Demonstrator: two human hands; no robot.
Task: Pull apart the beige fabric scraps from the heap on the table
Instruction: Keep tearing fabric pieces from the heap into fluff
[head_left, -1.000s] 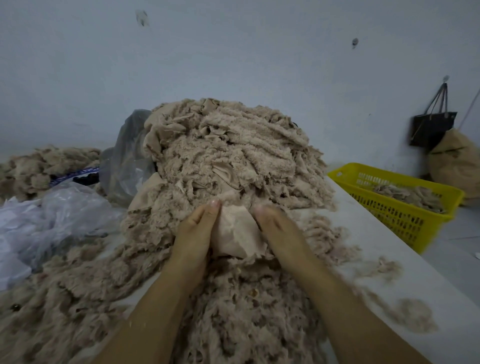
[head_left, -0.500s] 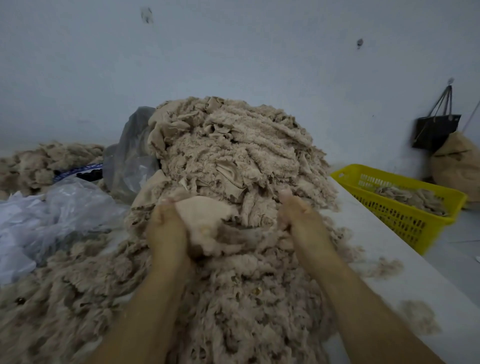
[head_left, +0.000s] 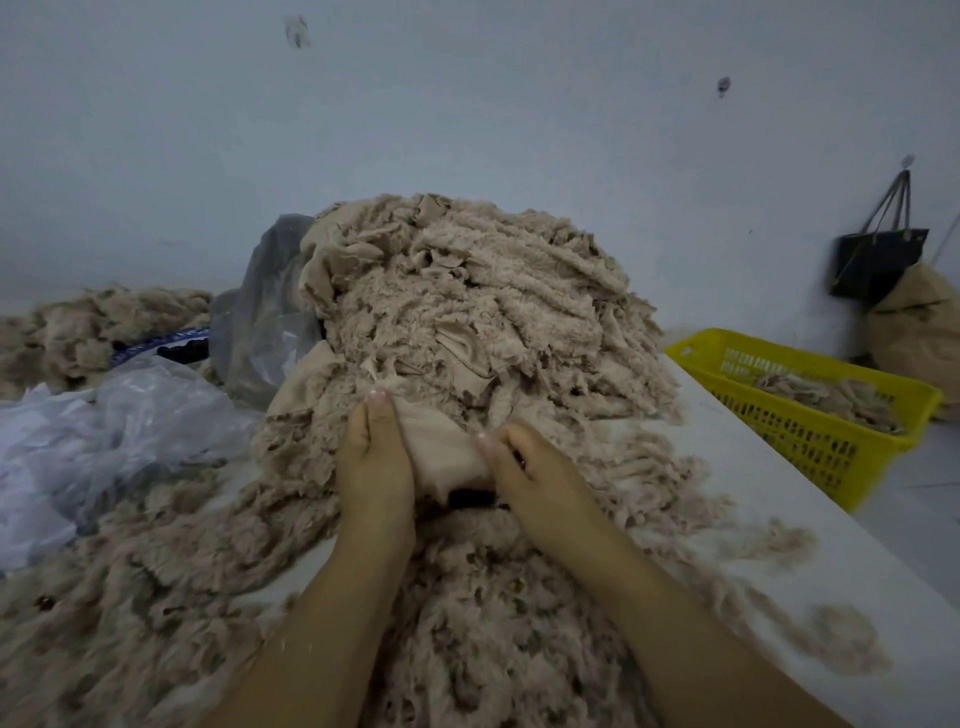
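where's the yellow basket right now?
Head view, far right: the yellow basket sits just past the right edge of the table, right of the beige heap, below the black bag hanging on the wall and beside a tan sack.

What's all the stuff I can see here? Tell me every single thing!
White table: one, white, under everything.
Big heap of beige fabric scraps: one, beige, middle of the table.
Smaller beige scrap pile: one, beige, far left.
Smooth beige fabric scrap: one, beige, at the heap's near side.
Grey see-through plastic bag: one, grey, behind the heap's left side.
Crumpled whitish plastic sheeting: one bunch, whitish, left.
Yellow plastic basket: one, yellow, right of the table, loose scraps inside.
Black handbag: one, black, hanging on the far-right wall.
Tan sack: one, tan, below the handbag.
Left hand: one, grips the smooth scrap's left side.
Right hand: one, pinches its right side.
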